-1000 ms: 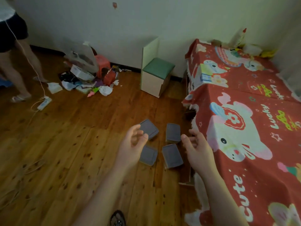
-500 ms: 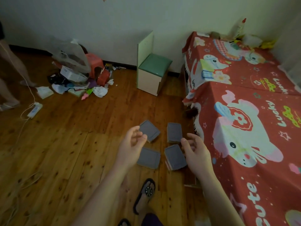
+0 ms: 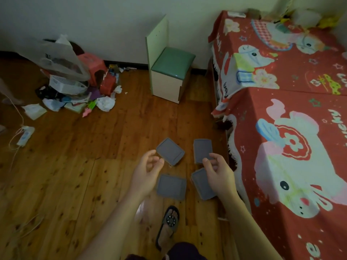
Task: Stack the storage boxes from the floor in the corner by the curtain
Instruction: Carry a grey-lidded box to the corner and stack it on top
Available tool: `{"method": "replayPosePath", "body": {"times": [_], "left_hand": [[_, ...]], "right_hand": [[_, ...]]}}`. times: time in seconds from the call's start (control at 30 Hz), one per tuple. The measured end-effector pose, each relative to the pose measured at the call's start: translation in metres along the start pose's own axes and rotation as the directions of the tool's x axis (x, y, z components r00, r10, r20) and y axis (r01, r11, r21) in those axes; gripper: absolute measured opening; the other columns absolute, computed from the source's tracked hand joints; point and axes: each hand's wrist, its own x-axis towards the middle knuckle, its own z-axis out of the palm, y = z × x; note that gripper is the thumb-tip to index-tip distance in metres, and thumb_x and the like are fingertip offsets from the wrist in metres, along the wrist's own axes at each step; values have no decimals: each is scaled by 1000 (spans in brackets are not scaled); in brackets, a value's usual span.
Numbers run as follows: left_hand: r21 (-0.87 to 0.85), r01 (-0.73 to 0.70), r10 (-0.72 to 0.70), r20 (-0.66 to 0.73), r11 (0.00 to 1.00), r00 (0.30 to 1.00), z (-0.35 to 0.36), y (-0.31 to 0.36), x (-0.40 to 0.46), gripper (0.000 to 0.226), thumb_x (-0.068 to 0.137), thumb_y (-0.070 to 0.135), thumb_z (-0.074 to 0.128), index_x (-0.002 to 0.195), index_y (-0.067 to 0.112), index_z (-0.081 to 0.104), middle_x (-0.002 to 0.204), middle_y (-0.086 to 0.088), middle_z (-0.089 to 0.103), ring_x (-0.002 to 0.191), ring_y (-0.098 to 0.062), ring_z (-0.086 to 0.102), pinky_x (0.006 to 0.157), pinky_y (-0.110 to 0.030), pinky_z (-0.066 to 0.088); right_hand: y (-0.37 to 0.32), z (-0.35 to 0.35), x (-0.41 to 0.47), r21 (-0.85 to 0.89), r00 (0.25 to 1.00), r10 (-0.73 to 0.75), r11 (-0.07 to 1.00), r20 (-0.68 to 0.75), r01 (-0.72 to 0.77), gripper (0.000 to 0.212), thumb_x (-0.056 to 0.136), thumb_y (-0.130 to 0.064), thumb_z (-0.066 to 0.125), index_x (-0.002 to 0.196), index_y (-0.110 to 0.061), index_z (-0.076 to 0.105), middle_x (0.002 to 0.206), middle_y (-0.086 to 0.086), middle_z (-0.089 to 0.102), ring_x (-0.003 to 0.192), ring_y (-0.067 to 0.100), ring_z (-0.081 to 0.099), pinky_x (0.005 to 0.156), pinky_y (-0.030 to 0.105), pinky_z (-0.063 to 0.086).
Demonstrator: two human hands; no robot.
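Overhead, left hand (image 3: 148, 173) and right hand (image 3: 217, 170) hover loosely curled, apparently empty, above four grey storage boxes (image 3: 170, 151) on the floor (image 3: 75, 166), bed (image 3: 293, 128) at three o'clock; first pickup awaits.

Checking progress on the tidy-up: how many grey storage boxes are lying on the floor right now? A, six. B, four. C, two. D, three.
B: four grey storage boxes lie separately on the wooden floor, none stacked, beneath the empty left hand and right hand.

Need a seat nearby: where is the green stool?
The green stool stands against the far wall, centre of the head view, just left of the bed.
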Motion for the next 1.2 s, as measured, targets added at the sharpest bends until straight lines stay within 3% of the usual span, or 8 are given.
{"method": "replayPosePath", "body": {"times": [0.1,0.37,0.47,0.7,0.83,1.0,1.13,1.2], "left_hand": [[24,25,-25,9,999,1000,10,-7,33,44,95,42,59,136,34,46,119,18,58,110,3,53,81,-14,39],[107,126,-131,42,986,991,22,-56,111,50,93,47,58,140,32,44,118,17,57,106,3,53,83,-21,43],[155,157,-171,78,975,982,28,-92,144,53,93,47,59,141,30,44,117,17,58,101,6,53,78,-15,40],[252,203,-249,167,946,954,56,-200,218,59,90,50,60,142,30,42,122,13,55,99,6,52,76,-12,37],[224,296,-346,238,929,907,83,-272,247,57,89,48,61,140,30,43,127,10,54,114,-10,54,89,-32,50],[246,305,-369,281,920,886,120,-353,274,23,90,42,66,105,50,51,98,35,57,90,20,53,64,-3,40],[251,261,-332,302,932,893,140,-403,293,41,90,37,66,91,73,47,89,54,50,85,35,43,61,5,36],[262,249,-323,298,933,898,150,-438,302,35,89,37,67,98,67,49,89,47,55,84,37,41,61,4,37]], "right_hand": [[8,7,30,-16,999,40,999,16,-40,44,96,-46,56,135,-25,53,102,-16,64,91,-1,60,68,14,45],[43,45,83,-135,987,145,982,63,-135,47,97,-47,53,138,-24,50,102,-16,63,90,-2,58,66,14,43],[70,71,100,-211,978,194,962,73,-175,49,97,-47,53,140,-22,48,107,-11,61,90,-1,56,67,14,41],[151,149,148,-330,941,323,903,104,-274,59,98,-49,51,147,-19,38,133,4,55,117,21,55,87,31,45],[209,201,171,-352,921,375,880,105,-318,61,98,-47,52,149,-18,35,142,7,49,124,26,52,96,37,45],[286,260,191,-408,900,422,845,112,-345,59,99,-45,52,145,-12,39,138,13,53,120,28,54,89,31,42],[335,294,204,-437,900,417,838,128,-326,62,98,-45,52,149,-14,35,141,13,52,126,30,50,98,35,41],[361,311,210,-427,898,416,845,142,-324,64,98,-47,51,151,-17,33,145,11,48,130,29,46,103,36,39]]}}
